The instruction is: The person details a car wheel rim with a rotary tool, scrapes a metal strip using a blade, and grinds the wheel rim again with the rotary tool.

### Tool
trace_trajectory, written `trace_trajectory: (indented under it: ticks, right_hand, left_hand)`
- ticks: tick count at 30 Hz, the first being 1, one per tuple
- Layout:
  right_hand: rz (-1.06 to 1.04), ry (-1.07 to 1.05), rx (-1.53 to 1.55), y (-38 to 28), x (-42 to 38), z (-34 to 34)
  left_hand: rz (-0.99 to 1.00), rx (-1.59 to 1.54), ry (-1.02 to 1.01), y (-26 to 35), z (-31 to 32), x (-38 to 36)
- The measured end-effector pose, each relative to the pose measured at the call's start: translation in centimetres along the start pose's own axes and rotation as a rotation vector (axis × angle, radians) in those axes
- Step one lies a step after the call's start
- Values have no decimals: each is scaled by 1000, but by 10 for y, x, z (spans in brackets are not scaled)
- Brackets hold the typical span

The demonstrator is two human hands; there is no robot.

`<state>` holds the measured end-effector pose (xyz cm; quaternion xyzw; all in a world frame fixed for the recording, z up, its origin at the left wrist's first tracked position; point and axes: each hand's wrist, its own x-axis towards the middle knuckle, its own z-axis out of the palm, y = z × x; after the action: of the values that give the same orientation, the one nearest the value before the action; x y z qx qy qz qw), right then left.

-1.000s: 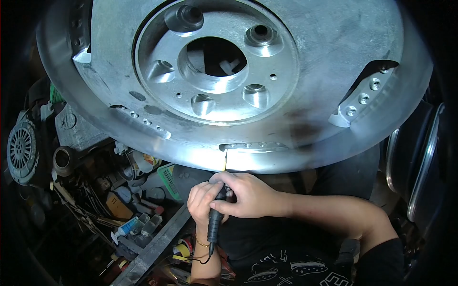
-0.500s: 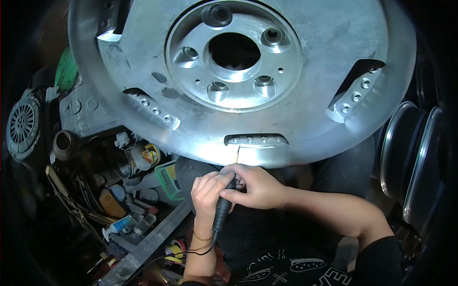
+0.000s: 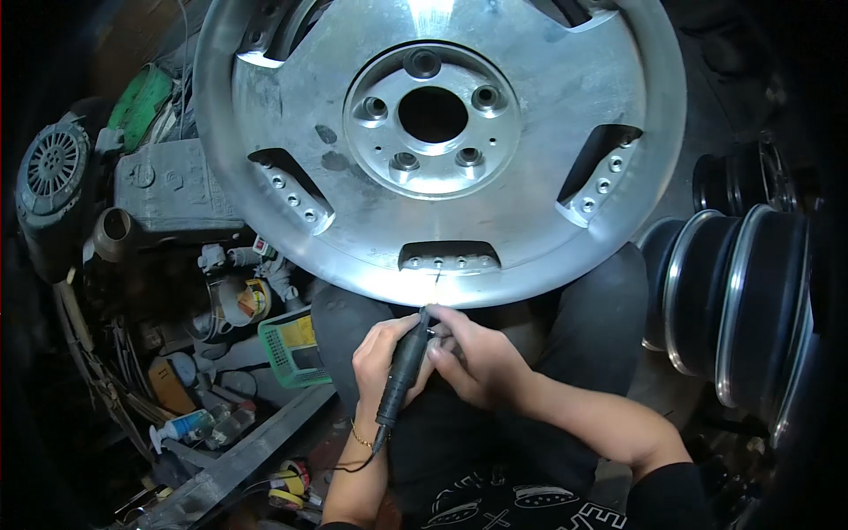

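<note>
A black corded rotary tool slants up from my lap, its thin bit pointing at the lower slot of a large metal wheel rim. My left hand is wrapped round the tool's body. My right hand is loosely curled at the tool's front end, its index fingertip against the nose and its thumb bent below. The bit's tip overlaps the slot's ledge, which has several small round holes. Bright light falls on the rim's lower edge. A central bore and several bolt holes show in the hub.
More wheel rims stand in a row at the right. On the left are a grey motor, a green basket, a spray bottle and a metal beam. The tool's black cord runs down to the left.
My right hand's fingers have loosened and spread somewhat along the tool's front. The view has shifted, so the whole wheel looks smaller and more of the right-hand rims shows.
</note>
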<state>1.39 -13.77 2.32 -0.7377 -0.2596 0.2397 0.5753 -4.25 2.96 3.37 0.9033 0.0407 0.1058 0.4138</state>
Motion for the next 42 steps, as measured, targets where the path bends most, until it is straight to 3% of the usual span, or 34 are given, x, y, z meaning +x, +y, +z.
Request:
trace_trajectory:
  ticks: [2,5,9,16,26,34,42]
  right_hand:
    - [83,-89,50,-8,-16,-7]
    - [-106,-84,-23,-2,-36,-10]
    - [-38,-72,-51,-6,-40,-11]
    - [-30,-131,-131,-2,-37,-18]
    - [32,-40,-140,7,-30,-11]
    - [106,-23,-149,9,-30,-11]
    - [119,-46,-110,13,-26,-10]
  left_hand:
    - [-31,-14,32,10,9,-5]
    - [-40,-4,113,17,25,-9]
    - [32,-23,115,22,36,-6]
    - [75,-68,53,11,47,-5]
    - [113,-66,8,-1,62,-6]
    - [51,-80,-123,-2,62,-6]
    - [120,-18,-1,-17,71,-16]
